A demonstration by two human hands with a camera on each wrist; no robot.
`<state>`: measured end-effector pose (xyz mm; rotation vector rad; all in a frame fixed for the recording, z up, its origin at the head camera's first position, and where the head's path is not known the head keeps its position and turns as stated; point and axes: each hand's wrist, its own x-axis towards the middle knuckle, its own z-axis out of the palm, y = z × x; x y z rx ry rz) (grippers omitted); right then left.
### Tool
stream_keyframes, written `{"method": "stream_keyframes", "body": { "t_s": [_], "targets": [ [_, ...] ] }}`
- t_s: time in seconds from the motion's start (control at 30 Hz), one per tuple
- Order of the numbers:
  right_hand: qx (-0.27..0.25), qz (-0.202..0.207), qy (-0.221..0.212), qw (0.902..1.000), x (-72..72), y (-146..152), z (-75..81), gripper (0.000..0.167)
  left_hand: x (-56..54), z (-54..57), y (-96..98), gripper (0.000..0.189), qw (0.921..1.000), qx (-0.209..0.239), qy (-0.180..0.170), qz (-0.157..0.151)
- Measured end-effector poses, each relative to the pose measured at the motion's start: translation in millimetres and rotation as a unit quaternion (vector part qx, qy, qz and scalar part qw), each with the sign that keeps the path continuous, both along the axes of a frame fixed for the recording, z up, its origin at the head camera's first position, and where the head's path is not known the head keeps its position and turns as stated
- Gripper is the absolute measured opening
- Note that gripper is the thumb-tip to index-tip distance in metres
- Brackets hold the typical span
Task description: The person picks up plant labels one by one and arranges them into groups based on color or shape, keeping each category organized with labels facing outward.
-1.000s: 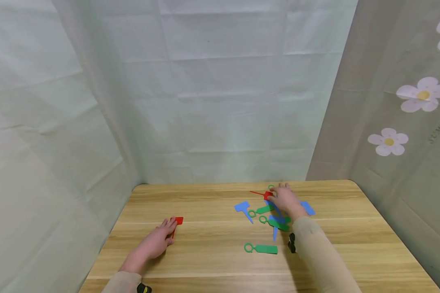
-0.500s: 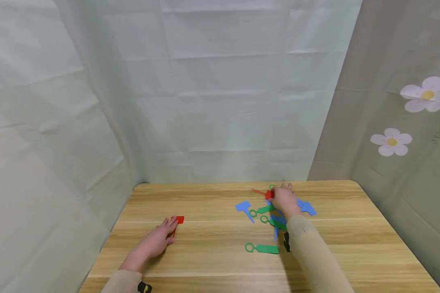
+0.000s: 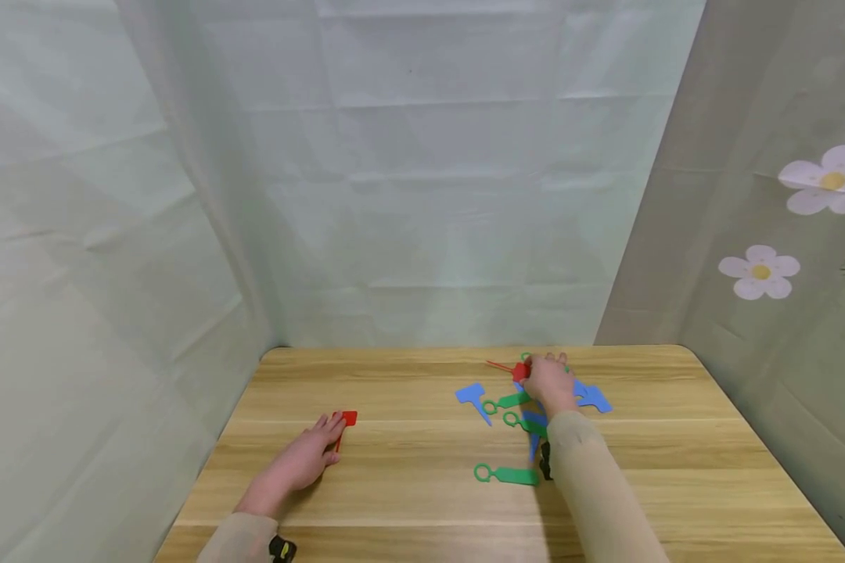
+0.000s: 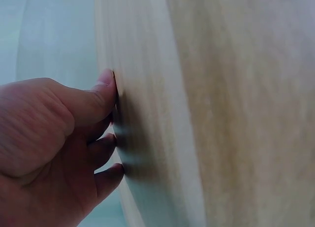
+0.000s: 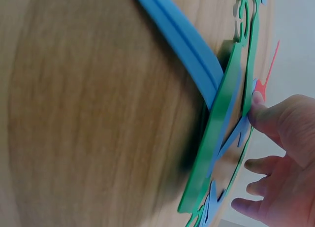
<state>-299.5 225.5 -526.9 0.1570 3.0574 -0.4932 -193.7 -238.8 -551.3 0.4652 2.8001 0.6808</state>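
On the left of the table, a red T-shaped plant label [image 3: 350, 418] lies flat under the fingertips of my left hand [image 3: 301, 461]. Those fingers are relaxed, and in the left wrist view the thumb and fingertips touch the wood. My right hand [image 3: 551, 385] reaches into a loose pile at the back right. Its thumb presses at the head of another red plant label [image 3: 519, 372], pinching it; the index finger is mostly hidden. This label's thin stem points left. Green ring-ended tags [image 5: 211, 133] and blue T-shaped labels [image 5: 182, 45] lie below the hand.
One green ring-ended tag [image 3: 517, 475] lies alone nearer the front. A blue T-shaped label [image 3: 472, 393] sits at the pile's left, and more blue ones [image 3: 595, 398] at its right. Pale cloth [image 3: 429, 195] hangs behind the wooden table [image 3: 408, 500] and along both sides.
My right hand has shifted slightly left against the red label, its thumb and finger closing at the label's head. The left hand stays on its label. The head view has turned slightly.
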Motion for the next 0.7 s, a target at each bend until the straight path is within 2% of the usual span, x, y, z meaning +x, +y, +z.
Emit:
{"method": "stream_keyframes", "body": {
  "t_s": [0.3, 0.7],
  "targets": [
    [-0.009, -0.022, -0.01, 0.9997, 0.3, -1.9, -2.2, 0.052, -0.2, -4.2, 0.8, 0.059, 1.0, 0.003, 0.004, 0.003],
    [-0.014, -0.038, -0.011, 0.9991, -2.1, -1.8, -1.4, 0.049, 0.4, -2.0, 1.7, 0.059, 0.9999, 0.001, 0.006, 0.011]
  ]
}}
